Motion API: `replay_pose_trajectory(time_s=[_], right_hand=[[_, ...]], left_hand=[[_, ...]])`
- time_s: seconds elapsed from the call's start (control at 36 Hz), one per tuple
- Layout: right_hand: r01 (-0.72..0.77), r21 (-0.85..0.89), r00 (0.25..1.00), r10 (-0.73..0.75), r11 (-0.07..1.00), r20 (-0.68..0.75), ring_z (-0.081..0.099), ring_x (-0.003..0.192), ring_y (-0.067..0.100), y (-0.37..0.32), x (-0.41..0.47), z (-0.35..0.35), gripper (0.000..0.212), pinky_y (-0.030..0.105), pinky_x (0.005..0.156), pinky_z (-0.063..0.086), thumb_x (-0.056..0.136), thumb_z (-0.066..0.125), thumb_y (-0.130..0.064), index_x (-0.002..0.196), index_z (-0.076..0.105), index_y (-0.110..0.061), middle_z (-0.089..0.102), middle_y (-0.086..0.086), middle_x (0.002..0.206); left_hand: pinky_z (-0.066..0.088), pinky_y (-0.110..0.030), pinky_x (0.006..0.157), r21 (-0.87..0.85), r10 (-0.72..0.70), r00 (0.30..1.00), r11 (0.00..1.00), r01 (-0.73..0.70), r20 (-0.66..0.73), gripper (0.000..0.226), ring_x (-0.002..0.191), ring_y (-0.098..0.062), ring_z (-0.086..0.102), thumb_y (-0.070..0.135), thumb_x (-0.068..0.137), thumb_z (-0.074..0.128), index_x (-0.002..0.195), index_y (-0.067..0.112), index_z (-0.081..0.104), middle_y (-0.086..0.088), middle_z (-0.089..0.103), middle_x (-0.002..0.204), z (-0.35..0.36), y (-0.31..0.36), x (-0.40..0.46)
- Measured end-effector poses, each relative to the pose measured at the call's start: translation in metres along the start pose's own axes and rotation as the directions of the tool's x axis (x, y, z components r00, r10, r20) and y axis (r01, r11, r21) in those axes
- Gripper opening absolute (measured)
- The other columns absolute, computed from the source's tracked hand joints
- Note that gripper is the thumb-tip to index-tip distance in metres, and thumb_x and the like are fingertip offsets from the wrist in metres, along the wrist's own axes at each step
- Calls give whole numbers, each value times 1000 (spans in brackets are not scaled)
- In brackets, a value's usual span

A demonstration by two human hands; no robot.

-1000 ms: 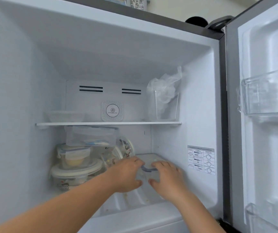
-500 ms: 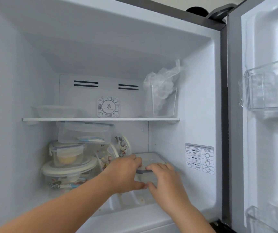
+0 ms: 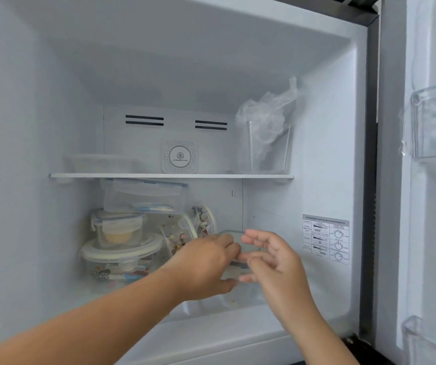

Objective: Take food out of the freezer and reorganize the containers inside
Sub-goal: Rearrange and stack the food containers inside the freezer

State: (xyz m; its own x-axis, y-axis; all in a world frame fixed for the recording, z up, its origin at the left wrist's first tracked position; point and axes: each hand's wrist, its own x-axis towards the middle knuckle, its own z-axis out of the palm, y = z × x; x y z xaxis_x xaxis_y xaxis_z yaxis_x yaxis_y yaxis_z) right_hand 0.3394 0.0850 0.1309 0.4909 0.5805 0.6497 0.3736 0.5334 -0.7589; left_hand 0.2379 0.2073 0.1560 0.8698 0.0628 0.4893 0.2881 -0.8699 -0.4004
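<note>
On the lower level of the open freezer (image 3: 324, 127), a small clear container with a grey-rimmed lid (image 3: 234, 234) is raised off the floor and tilted between my hands. My left hand (image 3: 206, 262) grips its left side, fingers over the top and thumb underneath. From the right, my right hand (image 3: 272, 259) touches it with spread, nearly straight fingers. Most of the container is hidden behind my hands.
A stack fills the lower left: a round lidded container (image 3: 122, 251), a square one with yellow food (image 3: 118, 227), a rectangular one (image 3: 143, 196). Another round container (image 3: 201, 219) leans beside it. The shelf (image 3: 172, 176) carries a flat container (image 3: 101, 163), a white deodoriser (image 3: 180, 156) and a bag-filled container (image 3: 266, 138). Door bins (image 3: 435, 122) stand right.
The clear container has come up from the freezer floor and tilted. Both hands rose with it, and my right hand's fingers have spread apart.
</note>
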Motion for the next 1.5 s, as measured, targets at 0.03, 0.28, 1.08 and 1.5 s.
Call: replay_pose_trajectory(time_s=[0.03,0.28,1.08,1.5], right_hand=[[0,-19,1000,0,1000,5,70,81,17,0,-1,1,41,32,57,56,81,48,12,102,61,-21,64,1,108],[55,-481,998,-50,875,24,53,98,-4,21,8,-20,37,3,76,34,78,65,-6,97,60,-38,61,-14,109],[126,-551,979,-14,825,203,57,89,-8,17,-13,-42,32,6,71,37,74,76,-31,95,58,-48,62,-18,92],[-92,-441,888,274,893,370,36,129,1,31,3,-38,103,31,108,32,35,74,-80,127,34,-57,44,-23,135]], left_hand=[[34,-27,68,0,4,1000,1000,-4,9,36,95,-20,53,47,83,51,105,19,51,1,52,104,-2,0,-3],[39,-31,61,36,35,997,999,-37,65,28,89,-24,52,33,82,52,102,14,48,-2,50,106,-16,-20,-39],[47,-24,73,-206,-629,744,716,667,227,20,80,-12,60,42,83,62,89,23,64,8,64,87,-34,-61,-69],[39,-19,49,-263,-650,678,626,734,344,25,67,-8,54,41,87,59,97,20,69,3,65,86,-34,-60,-62]])
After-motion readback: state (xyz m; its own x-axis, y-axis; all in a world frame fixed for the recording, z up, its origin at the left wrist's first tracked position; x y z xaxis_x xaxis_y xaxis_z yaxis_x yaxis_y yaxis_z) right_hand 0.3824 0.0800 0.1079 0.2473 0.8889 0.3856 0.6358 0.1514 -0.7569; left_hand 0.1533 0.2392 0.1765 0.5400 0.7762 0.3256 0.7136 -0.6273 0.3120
